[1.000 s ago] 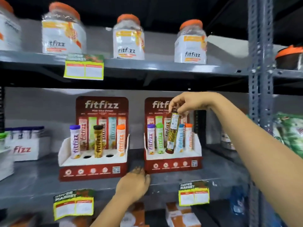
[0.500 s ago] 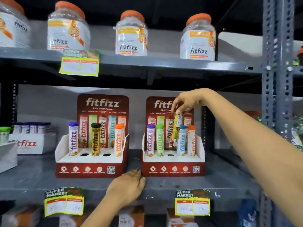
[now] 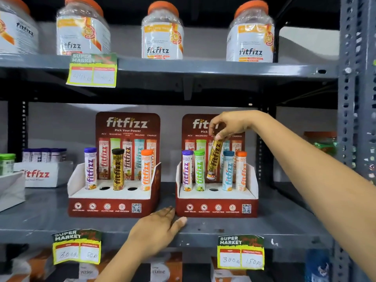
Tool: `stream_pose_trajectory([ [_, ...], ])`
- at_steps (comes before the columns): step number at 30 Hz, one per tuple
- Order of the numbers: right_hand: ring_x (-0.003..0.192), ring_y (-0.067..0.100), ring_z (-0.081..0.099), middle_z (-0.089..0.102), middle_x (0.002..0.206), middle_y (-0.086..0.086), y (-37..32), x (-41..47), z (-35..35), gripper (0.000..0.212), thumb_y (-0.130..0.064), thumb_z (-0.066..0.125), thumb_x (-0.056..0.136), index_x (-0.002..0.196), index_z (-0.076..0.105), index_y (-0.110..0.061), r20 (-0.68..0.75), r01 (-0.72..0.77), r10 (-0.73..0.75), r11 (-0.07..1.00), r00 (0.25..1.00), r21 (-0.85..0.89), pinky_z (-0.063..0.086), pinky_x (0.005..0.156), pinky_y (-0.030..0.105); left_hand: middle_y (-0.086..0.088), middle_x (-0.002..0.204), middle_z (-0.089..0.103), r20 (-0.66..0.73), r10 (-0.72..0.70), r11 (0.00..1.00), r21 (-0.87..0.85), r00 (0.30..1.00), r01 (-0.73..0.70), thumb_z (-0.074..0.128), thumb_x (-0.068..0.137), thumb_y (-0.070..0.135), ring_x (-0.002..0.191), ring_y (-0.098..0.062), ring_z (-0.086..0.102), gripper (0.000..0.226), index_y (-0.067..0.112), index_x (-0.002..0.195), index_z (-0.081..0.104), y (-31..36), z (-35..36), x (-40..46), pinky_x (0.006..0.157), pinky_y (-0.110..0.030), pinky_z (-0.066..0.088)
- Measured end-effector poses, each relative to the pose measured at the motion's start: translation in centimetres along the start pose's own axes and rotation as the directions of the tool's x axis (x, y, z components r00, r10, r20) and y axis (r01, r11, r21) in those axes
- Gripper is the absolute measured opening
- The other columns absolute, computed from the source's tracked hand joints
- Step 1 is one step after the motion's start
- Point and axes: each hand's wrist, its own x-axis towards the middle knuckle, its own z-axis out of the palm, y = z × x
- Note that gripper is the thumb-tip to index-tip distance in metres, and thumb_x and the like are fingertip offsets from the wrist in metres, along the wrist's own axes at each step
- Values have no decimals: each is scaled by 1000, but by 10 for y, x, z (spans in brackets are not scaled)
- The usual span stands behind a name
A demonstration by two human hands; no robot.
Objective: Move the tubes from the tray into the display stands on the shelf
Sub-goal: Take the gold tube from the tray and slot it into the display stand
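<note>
— Head view: where's the gold tube?

— Pinched at its cap in my right hand, tilted, its base just above the right stand's empty middle hole.

— Your left hand?

— Flat and open on the shelf edge, holding nothing.

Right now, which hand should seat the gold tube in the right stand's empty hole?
Right. The right hand already pinches the gold tube by its top, tilted just above the empty hole. The left hand lies flat on the shelf edge.
</note>
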Motion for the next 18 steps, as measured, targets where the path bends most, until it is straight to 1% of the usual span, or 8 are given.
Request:
stream_pose_trajectory([
  [2, 108, 20, 60, 58, 124, 1, 1, 3, 5, 35, -20, 68, 85, 118, 60, -18, 13, -8, 9, 997, 1000, -81, 53, 88, 33, 2, 158, 22, 59, 3, 1000, -25, 998, -1, 10, 70, 90, 143, -13, 22, 105, 21, 149, 18, -2, -2, -1, 116, -33, 22],
  [5, 102, 14, 58, 62, 122, 1, 0, 5, 13, 38, -22, 69, 84, 120, 62, -17, 57, -7, 15, 991, 998, -135, 48, 80, 23, 0, 160, 14, 124, 19, 1000, 13, 992, -21, 24, 49, 102, 145, -15, 18, 131, 20, 150, 9, -6, -3, 1, 117, -34, 19],
  [8, 111, 18, 56, 61, 124, 0, -2, 5, 19, 37, -23, 69, 83, 119, 64, -19, 49, -2, 10, 986, 999, -166, 47, 97, 36, 1, 160, 13, 119, 24, 999, 36, 993, -28, 31, 42, 103, 145, -16, 17, 139, 19, 150, 7, -7, 0, 4, 117, -35, 19],
  [11, 111, 18, 58, 64, 121, 1, -3, 5, 21, 35, -24, 69, 83, 118, 65, -18, 37, -15, 20, 991, 999, -130, 46, 99, 37, 1, 160, 14, 115, 32, 999, 39, 993, -36, 31, 39, 104, 145, -17, 17, 142, 19, 150, 8, -7, 0, 4, 118, -36, 20],
  [13, 109, 18, 59, 66, 119, 2, -3, 6, 23, 35, -25, 69, 83, 117, 65, -17, 18, -23, 25, 994, 1000, -108, 46, 94, 32, 0, 160, 15, 105, 33, 999, 27, 994, -36, 24, 47, 102, 145, -17, 18, 134, 18, 150, 11, -5, -1, 1, 118, -36, 20],
  [14, 109, 18, 60, 66, 118, 2, -2, 6, 24, 35, -25, 70, 83, 117, 65, -16, 4, -26, 27, 995, 1000, -94, 46, 92, 30, 0, 159, 17, 84, 27, 1000, 1, 996, -27, 16, 56, 99, 145, -16, 18, 123, 18, 150, 13, -4, -1, 0, 117, -35, 19],
  [16, 109, 19, 60, 66, 118, 3, -2, 7, 28, 37, -25, 70, 83, 118, 64, -15, -25, -34, 32, 996, 999, -82, 47, 90, 29, 0, 158, 24, 19, 11, 999, -39, 1000, -10, 5, 77, 82, 144, -13, 21, 96, 20, 149, 21, -2, 1, -2, 116, -32, 19],
  [18, 109, 19, 59, 66, 119, 4, -1, 8, 30, 38, -25, 70, 83, 119, 64, -16, -45, -42, 38, 995, 998, -91, 47, 91, 30, 1, 156, 27, -35, 14, 1000, -11, 999, -14, 10, 95, 60, 143, -12, 24, 68, 20, 148, 25, 0, 2, -2, 116, -30, 19],
])
